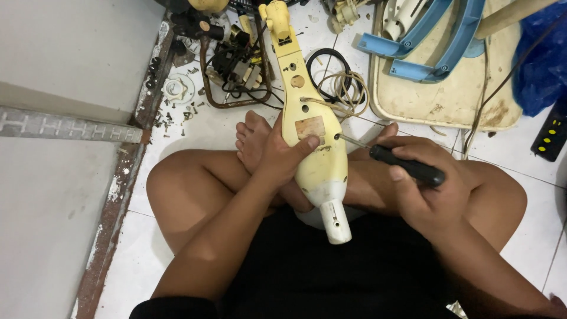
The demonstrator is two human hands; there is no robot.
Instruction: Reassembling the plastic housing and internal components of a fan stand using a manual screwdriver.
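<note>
1. You sit cross-legged on the white tiled floor [195, 127].
2. Cream tray [455, 97] lies far right, with blue curved parts [440, 50] on it.
3. Yellow plastic housing [307, 127] rests over your lap, pointing away from you.
4. Your left hand [277, 156] is clamped round the housing's side.
5. Your right hand [422, 189] grips a black-handled screwdriver [401, 165], tip at the housing's edge.
6. Loose screws [177, 112] lie scattered far left.

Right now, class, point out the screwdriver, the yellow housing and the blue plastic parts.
screwdriver [407, 167], head view, black handle.
yellow housing [316, 165], head view, wide lower body.
blue plastic parts [440, 41], head view, curved arm.
</note>
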